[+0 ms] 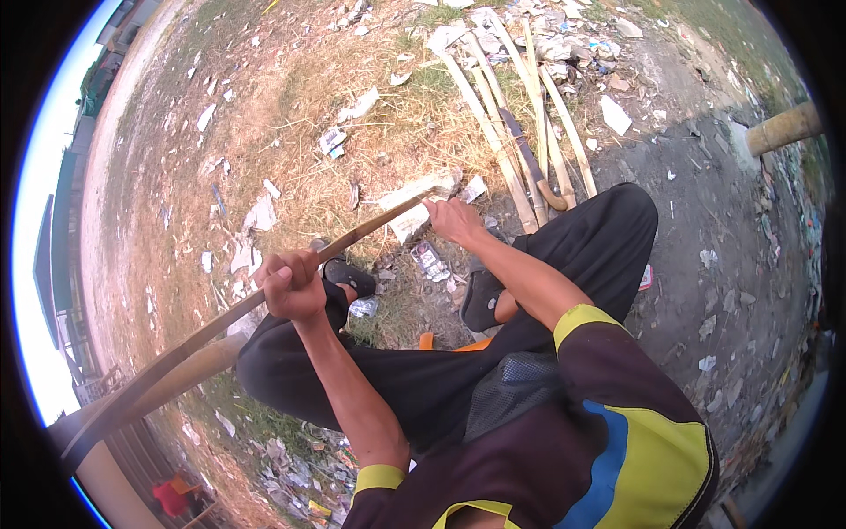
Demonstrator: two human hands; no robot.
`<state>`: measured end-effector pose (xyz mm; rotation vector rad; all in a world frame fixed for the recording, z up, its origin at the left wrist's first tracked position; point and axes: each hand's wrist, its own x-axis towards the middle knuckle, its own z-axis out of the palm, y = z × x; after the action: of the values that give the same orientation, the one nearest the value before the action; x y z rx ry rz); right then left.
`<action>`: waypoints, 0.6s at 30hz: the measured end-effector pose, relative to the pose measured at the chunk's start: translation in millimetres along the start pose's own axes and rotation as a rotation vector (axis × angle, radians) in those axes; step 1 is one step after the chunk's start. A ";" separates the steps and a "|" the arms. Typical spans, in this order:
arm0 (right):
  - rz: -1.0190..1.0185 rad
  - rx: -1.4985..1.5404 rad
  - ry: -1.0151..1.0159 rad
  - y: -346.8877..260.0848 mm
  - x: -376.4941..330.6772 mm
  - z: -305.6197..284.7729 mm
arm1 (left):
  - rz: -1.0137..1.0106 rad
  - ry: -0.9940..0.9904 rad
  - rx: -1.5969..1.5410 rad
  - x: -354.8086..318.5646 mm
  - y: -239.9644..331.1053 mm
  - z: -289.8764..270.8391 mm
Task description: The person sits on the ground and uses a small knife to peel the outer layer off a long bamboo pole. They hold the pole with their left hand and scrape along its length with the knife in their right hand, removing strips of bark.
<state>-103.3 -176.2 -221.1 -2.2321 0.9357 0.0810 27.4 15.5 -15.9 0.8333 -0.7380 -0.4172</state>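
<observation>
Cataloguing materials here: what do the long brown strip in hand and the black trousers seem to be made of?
Long, flat brown strip: probably split bamboo, possibly wood, from its woody colour and darker patch; smooth-looking finish.
Loose black trousers: apparently cloth, matte, judging by soft folds; fibre unclear.

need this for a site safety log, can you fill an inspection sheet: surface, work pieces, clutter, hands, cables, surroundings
Surface: grey soil and dry grass
Work pieces: brown bamboo strip in hand; pale bamboo strips lying ahead, a hook-ended cane among them
Clutter: litter scraps scattered widely; an orange object, partly hidden by the legs
Hands: left hand in a fist around the strip; right hand closed near its far end
Cables: nothing seen
Surroundings: bamboo pole at right; thick pole at lower left; buildings at the left edge
</observation>
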 end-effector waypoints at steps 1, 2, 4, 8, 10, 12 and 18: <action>-0.013 -0.007 0.021 0.7 -3.1 5.6 | -0.006 -0.008 0.001 -1.0 1.2 -0.5; -0.027 -0.013 0.042 2.2 -4.2 11.0 | -0.013 -0.015 0.003 -1.9 1.5 -1.1; 0.029 0.003 -0.010 12.8 14.3 15.2 | -0.013 -0.006 -0.017 -1.1 0.2 1.2; 0.030 -0.038 0.027 20.6 28.0 19.6 | -0.012 0.058 -0.021 2.6 -0.7 2.3; 0.062 -0.033 -0.011 10.2 22.4 15.9 | -0.006 0.068 -0.012 -1.4 -0.6 -0.5; 0.057 -0.047 0.004 13.9 14.1 10.6 | 0.000 0.050 -0.018 -4.5 -0.9 -3.0; 0.084 -0.178 -0.087 51.0 20.4 4.3 | -0.014 -0.093 0.021 -1.7 0.1 12.1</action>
<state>-120.4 -210.8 -260.4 -2.3304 1.0084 0.3084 17.4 10.3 -11.0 0.8437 -0.8240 -0.4636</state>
